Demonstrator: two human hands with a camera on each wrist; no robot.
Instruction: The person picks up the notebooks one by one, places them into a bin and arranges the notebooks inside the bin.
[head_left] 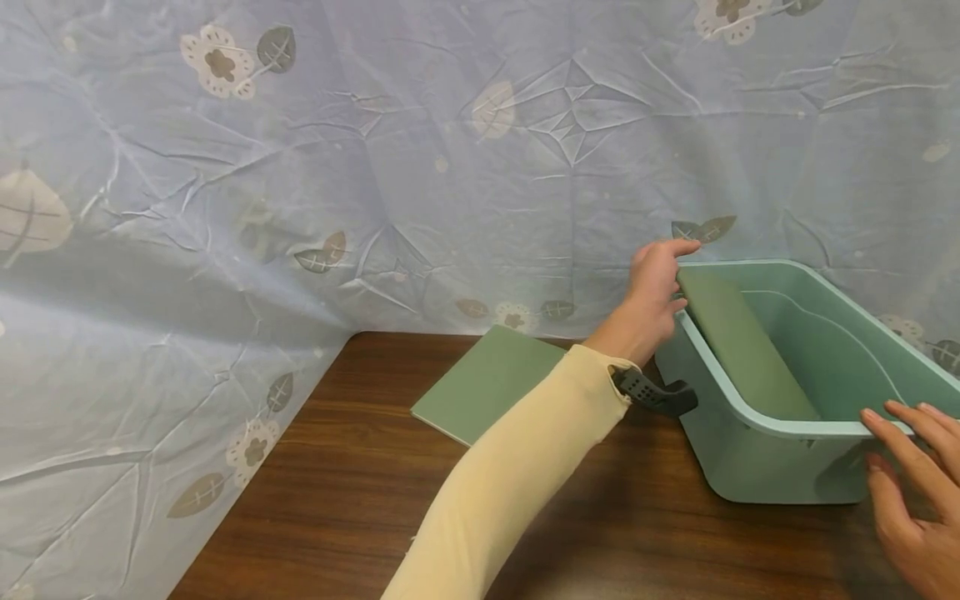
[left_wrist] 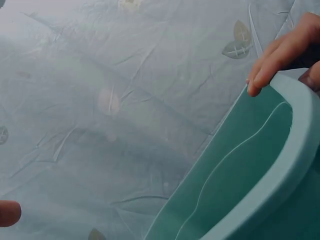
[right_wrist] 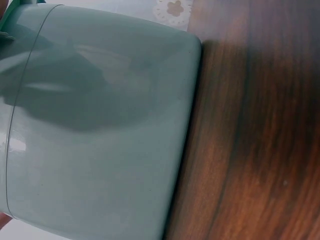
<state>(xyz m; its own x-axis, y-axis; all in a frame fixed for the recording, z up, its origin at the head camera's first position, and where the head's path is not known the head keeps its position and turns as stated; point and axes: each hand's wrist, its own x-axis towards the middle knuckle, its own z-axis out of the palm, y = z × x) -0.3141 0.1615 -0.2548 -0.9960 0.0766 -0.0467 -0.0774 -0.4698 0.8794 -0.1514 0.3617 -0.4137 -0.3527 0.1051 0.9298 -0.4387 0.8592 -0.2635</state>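
Observation:
A pale green plastic bin (head_left: 787, 467) stands on the right of the table. Inside it, a flat green book-like piece (head_left: 750, 354) leans along the left wall. My left hand (head_left: 651, 287) is at the bin's far left corner, against the rim, with one finger extended; some of its fingers are hidden. Fingers of my right hand (head_left: 918, 475) lie over the near rim, thumb on the outer wall. The left wrist view also shows the right hand (left_wrist: 290, 50) gripping the rim. A similar flat green piece (head_left: 491, 379) lies on the table, partly behind my left sleeve.
The dark wood table (head_left: 322, 492) runs under everything. Behind and to the left hangs a creased, pale floral sheet (head_left: 450, 167), close to the bin's far side. A dark wrist strap (head_left: 656, 392) is on my left wrist beside the bin.

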